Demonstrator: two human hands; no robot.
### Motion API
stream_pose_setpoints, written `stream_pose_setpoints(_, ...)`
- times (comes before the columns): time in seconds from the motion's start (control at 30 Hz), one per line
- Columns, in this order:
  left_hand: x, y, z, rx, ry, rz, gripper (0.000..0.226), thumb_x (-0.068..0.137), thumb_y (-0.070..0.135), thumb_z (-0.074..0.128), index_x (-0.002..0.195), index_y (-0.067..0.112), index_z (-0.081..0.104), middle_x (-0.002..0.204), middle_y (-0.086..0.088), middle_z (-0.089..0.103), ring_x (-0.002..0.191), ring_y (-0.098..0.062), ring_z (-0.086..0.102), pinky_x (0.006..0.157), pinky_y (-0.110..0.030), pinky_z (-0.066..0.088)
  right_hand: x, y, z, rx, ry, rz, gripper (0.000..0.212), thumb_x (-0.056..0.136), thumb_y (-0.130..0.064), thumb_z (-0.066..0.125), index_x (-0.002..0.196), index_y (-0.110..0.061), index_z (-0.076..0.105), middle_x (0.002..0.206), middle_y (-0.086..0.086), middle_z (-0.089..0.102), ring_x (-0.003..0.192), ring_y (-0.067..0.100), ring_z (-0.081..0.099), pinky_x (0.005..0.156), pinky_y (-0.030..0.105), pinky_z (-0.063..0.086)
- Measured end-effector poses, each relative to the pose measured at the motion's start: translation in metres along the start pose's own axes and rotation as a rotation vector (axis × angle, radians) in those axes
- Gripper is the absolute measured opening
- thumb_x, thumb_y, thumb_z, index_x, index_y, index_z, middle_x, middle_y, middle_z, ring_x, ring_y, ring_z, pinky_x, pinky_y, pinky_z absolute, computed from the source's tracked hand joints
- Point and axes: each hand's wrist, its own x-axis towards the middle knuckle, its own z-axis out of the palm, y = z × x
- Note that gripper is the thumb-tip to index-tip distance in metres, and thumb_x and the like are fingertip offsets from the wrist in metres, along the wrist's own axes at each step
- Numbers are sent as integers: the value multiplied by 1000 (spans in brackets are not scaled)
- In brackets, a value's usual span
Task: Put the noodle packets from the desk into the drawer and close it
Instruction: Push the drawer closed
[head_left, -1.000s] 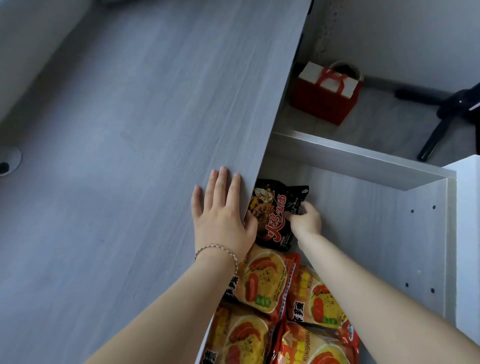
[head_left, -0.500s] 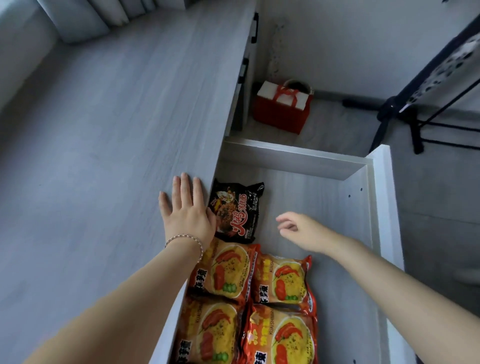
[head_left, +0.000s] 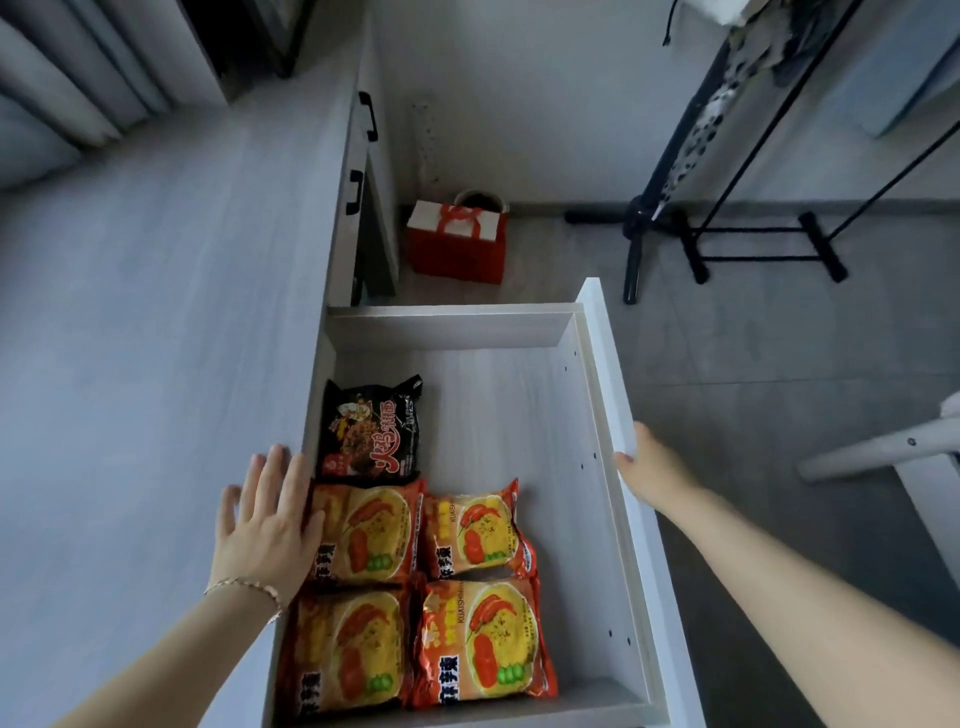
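Note:
The white drawer (head_left: 597, 395) stands pulled out from under the grey desk (head_left: 156, 338). Inside it lie a black noodle packet (head_left: 371, 431) at the back left and several orange noodle packets (head_left: 475, 538) in two rows nearer to me. My left hand (head_left: 265, 525) rests flat on the desk's edge, fingers spread, holding nothing. My right hand (head_left: 649, 467) is on the drawer's front panel from the outside, with its fingers wrapped behind the panel's edge and mostly hidden.
A red gift bag (head_left: 460, 241) stands on the floor beyond the drawer. A black metal rack (head_left: 727, 228) stands at the upper right, a white chair leg (head_left: 872, 449) at the right. Two black drawer handles (head_left: 363, 150) show farther along the desk.
My right hand let go of the black packet, left the drawer and moved right onto its front panel. The view pulled back, showing the whole drawer. My left hand stayed on the desk.

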Motion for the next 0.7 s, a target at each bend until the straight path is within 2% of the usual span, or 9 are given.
stream_pose_setpoints(0.07, -2, -6, 2, -31, 7, -29, 64, 97, 37, 37, 151, 21, 7, 160, -2, 4, 147, -20, -6, 119, -41, -4, 1, 2, 12, 7, 74, 19, 50, 95, -15, 37, 143, -10, 25, 125, 19, 56, 99, 37, 57, 70, 31, 40)
stream_pose_setpoints(0.23, 0, -11, 7, -114, 62, -38, 55, 96, 32, 38, 148, 25, 23, 159, 0, 16, 147, -18, 2, 119, -40, -2, 0, -5, 27, -2, 149, 69, 57, 90, -5, 39, 144, -15, 25, 134, 16, 52, 113, 39, 56, 75, 35, 47)
stream_pose_setpoints(0.4, 0, -18, 11, -112, 139, -16, 68, 82, 48, 15, 142, 27, 38, 153, 0, 31, 145, -19, 16, 116, -35, -1, -13, -27, 45, 65, 110, -27, 57, 88, -9, 43, 143, -20, 30, 132, 11, 56, 103, 37, 60, 67, 30, 45)
stream_pose_setpoints(0.47, 0, -19, 12, -133, 167, -27, 65, 84, 46, 15, 139, 26, 43, 151, 0, 37, 144, -20, 21, 116, -36, 3, -18, -42, 56, 111, 71, -81, 57, 86, -13, 44, 141, -23, 33, 131, 6, 58, 103, 35, 62, 70, 32, 51)
stream_pose_setpoints(0.6, -2, -18, 12, -209, 179, -49, 61, 87, 43, 18, 135, 24, 49, 149, 0, 40, 143, -19, 25, 119, -38, 8, -38, -78, 78, 268, -35, -178, 55, 86, -19, 49, 139, -28, 40, 126, -5, 61, 104, 23, 62, 75, 26, 47)
stream_pose_setpoints(0.7, -2, -20, 10, -244, 190, -92, 51, 91, 35, 26, 133, 24, 52, 148, -2, 42, 142, -20, 27, 120, -40, 11, -47, -109, 99, 406, -152, -236, 46, 87, -26, 50, 133, -30, 48, 120, -13, 63, 113, 14, 59, 97, 33, 47)
